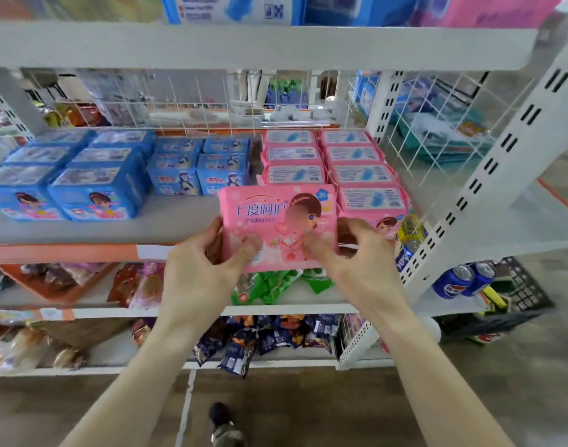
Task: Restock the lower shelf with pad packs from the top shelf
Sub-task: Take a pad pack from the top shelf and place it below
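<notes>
Holding a pink pack w/ both hands at 6 o'clock of pink rows; left hand & right hand fingers pinch its bottom corners. Looks soft, light; grip edges.

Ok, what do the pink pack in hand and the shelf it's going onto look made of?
Pink pack: soft printed plastic film, with a faint sheen and rounded, pillowy corners. Shelf board: probably painted sheet metal, pale grey and matte, judging by its flat thin deck and folded front edge. Wire grid behind: thin white-coated wire, likely steel.
</notes>
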The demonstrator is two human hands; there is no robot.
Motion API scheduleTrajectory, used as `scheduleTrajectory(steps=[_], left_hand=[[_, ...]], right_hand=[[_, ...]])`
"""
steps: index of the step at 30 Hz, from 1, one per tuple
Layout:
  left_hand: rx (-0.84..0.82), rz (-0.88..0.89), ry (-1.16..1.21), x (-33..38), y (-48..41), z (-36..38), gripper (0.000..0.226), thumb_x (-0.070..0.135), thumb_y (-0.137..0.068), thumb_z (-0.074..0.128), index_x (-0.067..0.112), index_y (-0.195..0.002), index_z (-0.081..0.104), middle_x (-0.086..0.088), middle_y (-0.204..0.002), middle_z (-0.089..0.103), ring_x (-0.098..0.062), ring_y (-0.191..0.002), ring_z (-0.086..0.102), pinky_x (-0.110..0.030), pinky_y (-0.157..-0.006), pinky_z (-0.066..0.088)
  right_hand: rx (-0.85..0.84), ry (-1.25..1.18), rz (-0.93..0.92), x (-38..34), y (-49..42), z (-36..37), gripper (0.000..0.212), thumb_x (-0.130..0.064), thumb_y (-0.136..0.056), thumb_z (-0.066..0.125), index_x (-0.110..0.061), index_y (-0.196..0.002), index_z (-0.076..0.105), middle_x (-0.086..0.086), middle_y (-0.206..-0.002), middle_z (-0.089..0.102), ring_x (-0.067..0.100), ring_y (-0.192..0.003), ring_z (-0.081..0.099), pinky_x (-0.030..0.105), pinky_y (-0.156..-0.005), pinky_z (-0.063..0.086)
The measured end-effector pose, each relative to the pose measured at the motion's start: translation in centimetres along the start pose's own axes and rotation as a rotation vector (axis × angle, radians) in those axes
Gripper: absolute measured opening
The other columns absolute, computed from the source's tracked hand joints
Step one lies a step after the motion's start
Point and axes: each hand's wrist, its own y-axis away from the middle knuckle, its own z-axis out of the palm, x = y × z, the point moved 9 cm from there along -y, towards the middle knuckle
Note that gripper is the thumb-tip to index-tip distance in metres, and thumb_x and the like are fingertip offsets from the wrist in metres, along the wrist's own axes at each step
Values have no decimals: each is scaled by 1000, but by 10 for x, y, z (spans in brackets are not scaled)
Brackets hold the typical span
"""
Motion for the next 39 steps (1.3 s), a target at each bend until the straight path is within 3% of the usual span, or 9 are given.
scheduleTrajectory(steps=[2,6,11,17,22,28,32,36,39], left_hand=[[-19,11,-14,-3,-16,4,24,32,-83,78,27,-106,73,17,-88,76,2,-82,69,-10,-72,50],[-96,35,-58,-8,-54,23,29,32,-81,80,29,-108,70,18,-89,76,-1,-82,71,-24,-79,57],[-164,58,-133,-15,-110,49,60,53,-72,78,26,-122,63,14,-91,75,-8,-85,71,-40,-82,59],[-238,178,-263,-12,-174,80,38,42,-78,80,26,-107,62,13,-85,72,-10,-80,68,-28,-71,53],[-327,242,-406,-18,-212,116,33,37,-80,78,14,-88,57,6,-72,60,-23,-72,58,-33,-64,45],[-355,338,-464,-13,-262,176,21,28,-83,72,14,-96,65,-2,-93,70,-24,-87,66,-39,-79,57],[-291,373,-482,-6,-294,210,16,20,-85,72,12,-94,64,-2,-92,68,-22,-88,64,-35,-77,57],[-272,364,-527,-11,-317,238,18,17,-86,75,10,-98,64,-2,-93,66,-19,-87,61,-18,-62,42],[-273,364,-526,-11,-332,250,22,19,-87,75,9,-104,64,-2,-98,68,-15,-84,60,-15,-63,44]], right_hand=[[11,-24,-3,1,-10,3,35,-50,-79,76,-26,-102,67,-10,-98,70,2,-89,65,12,-77,48],[91,64,-64,3,-35,0,34,-48,-78,75,-20,-96,72,-5,-102,69,13,-93,66,39,-87,55],[130,133,-43,5,-77,-4,21,-29,-82,79,-13,-96,77,-2,-109,67,14,-94,67,38,-90,55],[262,220,-121,14,-126,-11,26,-26,-82,78,-8,-101,76,4,-112,69,18,-94,69,37,-85,59],[310,230,-129,24,-163,-29,24,-11,-81,78,-10,-105,76,2,-114,69,13,-96,66,7,-79,48],[314,316,-72,54,-233,-59,20,-22,-88,73,-15,-107,72,-5,-108,70,9,-94,65,19,-83,50],[309,228,-7,78,-272,-67,14,-22,-88,73,-14,-99,70,-13,-89,68,-8,-77,60,5,-73,44],[372,202,25,99,-302,-77,30,-18,-85,76,-24,-65,54,-12,-69,57,-2,-63,51,10,-57,38],[372,197,31,110,-323,-79,26,-20,-85,76,-22,-66,58,-4,-76,62,10,-72,57,21,-67,42]])
